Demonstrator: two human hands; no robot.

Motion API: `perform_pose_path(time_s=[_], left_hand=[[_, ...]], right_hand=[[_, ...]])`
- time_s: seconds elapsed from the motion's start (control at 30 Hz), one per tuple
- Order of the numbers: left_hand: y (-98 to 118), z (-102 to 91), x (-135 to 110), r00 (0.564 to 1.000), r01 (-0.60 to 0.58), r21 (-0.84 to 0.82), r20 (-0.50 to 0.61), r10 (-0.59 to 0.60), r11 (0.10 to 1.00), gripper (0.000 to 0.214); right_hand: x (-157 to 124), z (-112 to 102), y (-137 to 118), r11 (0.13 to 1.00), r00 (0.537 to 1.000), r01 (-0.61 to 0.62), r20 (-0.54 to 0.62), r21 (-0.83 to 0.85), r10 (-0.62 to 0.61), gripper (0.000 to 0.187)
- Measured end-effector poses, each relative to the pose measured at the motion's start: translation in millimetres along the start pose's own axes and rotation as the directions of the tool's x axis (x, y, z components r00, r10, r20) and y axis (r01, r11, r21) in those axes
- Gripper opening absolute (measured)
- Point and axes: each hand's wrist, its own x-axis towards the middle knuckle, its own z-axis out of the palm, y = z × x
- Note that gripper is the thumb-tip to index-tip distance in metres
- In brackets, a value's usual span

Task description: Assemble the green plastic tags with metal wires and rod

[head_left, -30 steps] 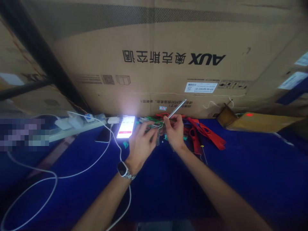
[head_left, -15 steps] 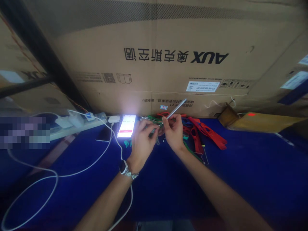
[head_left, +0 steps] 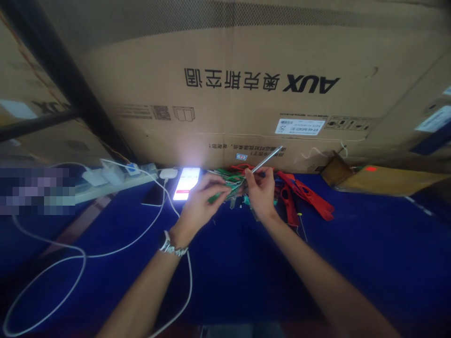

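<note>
My right hand [head_left: 261, 191] is closed around a slim silver rod [head_left: 268, 158], whose bare end points up and to the right. The rod's lower end is hidden behind my fingers. Close to its left, my left hand [head_left: 199, 203] has thumb and fingers drawn together at a green piece; what lies between them is too small to make out. Around and behind both hands spreads a tangled heap of green parts [head_left: 232, 179]. Red flat handle-like pieces [head_left: 310, 196] lie to the right of my right hand, beside a thin tool with a yellow collar [head_left: 299, 214].
A lit phone [head_left: 186, 184] lies left of my left hand, by a white charger [head_left: 168, 173] and looping cable [head_left: 84, 257]. A power strip [head_left: 116, 182] is farther left. A large carton [head_left: 225, 51] walls off the back of the blue surface [head_left: 232, 267]. A yellow envelope [head_left: 391, 179] lies right.
My left hand has shifted a little left and its fingers have straightened somewhat. My right hand and the silver rod have moved slightly right. More of the green heap shows between the hands.
</note>
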Motion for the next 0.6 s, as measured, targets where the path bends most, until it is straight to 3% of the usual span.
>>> perform_pose_path(time_s=[0.17, 0.27, 0.47, 0.6], left_hand=[[-4, 1.7, -4, 0.996, -0.024, 0.038, 0.087, 0.021, 0.999, 0.013], [-4, 4.3, -3, 0.997, 0.023, 0.026, 0.069, -0.025, 0.999, 0.011], [-2, 11.8, 0, 0.965, 0.26, -0.048, 0.036, -0.258, 0.965, 0.015], [5, 9.7, 0, 0.978, 0.207, 0.051, -0.053, -0.204, 0.977, 0.014]], right_hand=[[-1, -3, 0, 1.0, 1.0, -0.013, -0.006, 0.021, 0.013, 0.049], [-2, -3, -1, 1.0, 1.0, -0.018, 0.006, 0.026, 0.018, 0.048], [-3, -1, 0, 1.0, 1.0, -0.002, 0.016, 0.01, 0.002, 0.046], [1, -3, -1, 1.0, 1.0, -0.005, -0.027, -0.011, 0.005, 0.048]])
